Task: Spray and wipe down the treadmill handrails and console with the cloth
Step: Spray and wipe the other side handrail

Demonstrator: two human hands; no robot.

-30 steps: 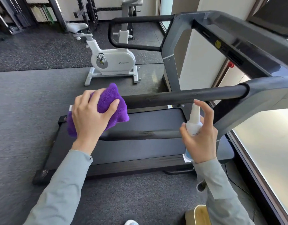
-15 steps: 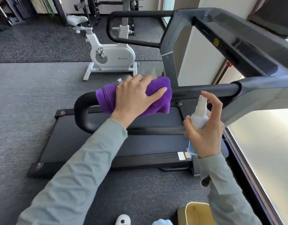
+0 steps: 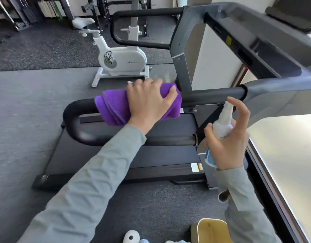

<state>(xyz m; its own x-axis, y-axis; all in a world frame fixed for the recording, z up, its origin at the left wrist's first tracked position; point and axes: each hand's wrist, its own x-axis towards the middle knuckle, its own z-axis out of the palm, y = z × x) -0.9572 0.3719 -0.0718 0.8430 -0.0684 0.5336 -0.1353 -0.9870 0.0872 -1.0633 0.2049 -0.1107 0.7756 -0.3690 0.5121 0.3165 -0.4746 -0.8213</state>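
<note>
Cloth wraps the near handrail

Cloth (image 3: pixel 116 109), purple, drapes over the near handrail (image 3: pixel 209 96), left hand (image 3: pixel 147 102) pressing it with fingers (image 3: pixel 170 92) curled round. To wipe well, I judge, keep firm wrap-around pressure and slide along the whole bar. Right hand (image 3: pixel 228 142) grips the spray bottle (image 3: pixel 221 125), forefinger raised over the nozzle. Since half a second ago, the cloth sits about where it was.
</note>
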